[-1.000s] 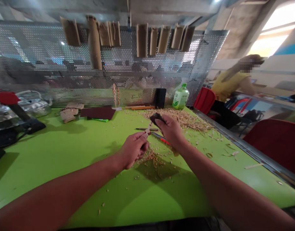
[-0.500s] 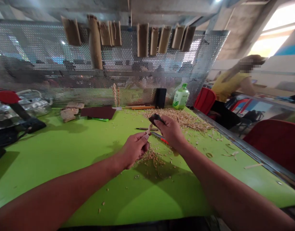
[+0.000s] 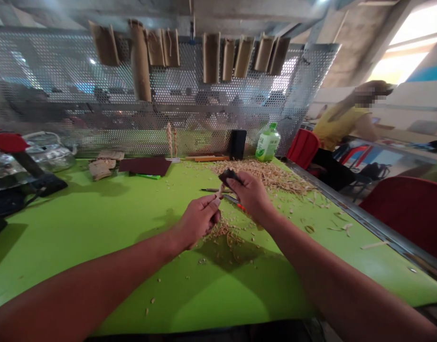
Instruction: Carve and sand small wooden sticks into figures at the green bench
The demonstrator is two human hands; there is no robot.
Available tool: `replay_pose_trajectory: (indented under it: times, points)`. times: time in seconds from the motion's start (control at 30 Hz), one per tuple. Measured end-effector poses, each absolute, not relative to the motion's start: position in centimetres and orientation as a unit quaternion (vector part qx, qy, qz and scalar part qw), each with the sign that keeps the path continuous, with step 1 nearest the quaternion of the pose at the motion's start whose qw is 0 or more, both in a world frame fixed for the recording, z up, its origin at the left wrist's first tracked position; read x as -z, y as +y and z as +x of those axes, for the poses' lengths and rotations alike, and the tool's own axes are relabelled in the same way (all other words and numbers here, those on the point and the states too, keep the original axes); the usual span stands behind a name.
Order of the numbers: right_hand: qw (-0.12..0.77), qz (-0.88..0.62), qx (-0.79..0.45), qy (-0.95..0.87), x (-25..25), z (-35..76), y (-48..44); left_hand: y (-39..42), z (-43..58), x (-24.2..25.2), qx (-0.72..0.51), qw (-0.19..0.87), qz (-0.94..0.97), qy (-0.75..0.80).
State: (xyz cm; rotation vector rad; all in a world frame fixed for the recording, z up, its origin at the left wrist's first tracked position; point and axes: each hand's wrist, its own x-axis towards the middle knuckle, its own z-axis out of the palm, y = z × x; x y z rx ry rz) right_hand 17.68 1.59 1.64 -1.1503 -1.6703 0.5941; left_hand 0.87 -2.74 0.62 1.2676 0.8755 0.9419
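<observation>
My left hand (image 3: pixel 199 221) is closed around the lower end of a slim pale wooden carving (image 3: pixel 220 191), which sticks up from the fingertips. My right hand (image 3: pixel 248 194) pinches a folded piece of dark sandpaper (image 3: pixel 229 176) just above and beside the carving's tip. Below the hands, a small knife with a wooden handle (image 3: pixel 213 190) lies on the green table (image 3: pixel 133 266). Next to it is a tool with a red grip (image 3: pixel 237 204), partly hidden by my right hand. Wood shavings (image 3: pixel 221 232) are scattered under my hands.
A heap of shavings (image 3: pixel 264 175) lies behind my hands. Along the back stand two small wooden figures (image 3: pixel 171 141), a dark sandpaper sheet (image 3: pixel 144 166) and a green-labelled bottle (image 3: pixel 267 142). A red-topped machine (image 3: pixel 10 142) stands left. A co-worker in yellow (image 3: pixel 341 126) sits beyond the metal table edge (image 3: pixel 364 218).
My hands have shifted only slightly, and the sandpaper sits a little further left against the carving. Both hands keep their hold.
</observation>
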Motion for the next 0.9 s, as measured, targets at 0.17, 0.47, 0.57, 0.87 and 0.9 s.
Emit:
replay_pose_trajectory:
  times: [0.17,0.47,0.57,0.87,0.9]
  points:
    - [0.484,-0.481,-0.243,-0.690,-1.7,17.7,1.7,-2.5,0.8,-0.5,-0.410,0.598,0.569,0.387]
    - [0.493,-0.486,-0.248,-0.677,-1.7,17.5,1.5,-2.4,0.8,-0.4,-0.410,0.583,0.578,0.397]
    - [0.443,-0.461,-0.329,-0.695,-1.7,17.6,1.4,-2.3,0.8,-0.3,-0.402,0.557,0.605,0.403]
    - [0.683,-0.406,-0.383,-0.470,-1.7,19.6,3.7,-0.3,-0.2,0.4,-0.442,0.485,0.648,0.387]
    - [0.681,-0.404,-0.387,-0.472,-1.7,19.3,3.5,0.5,-0.6,0.3,-0.464,0.441,0.650,0.409]
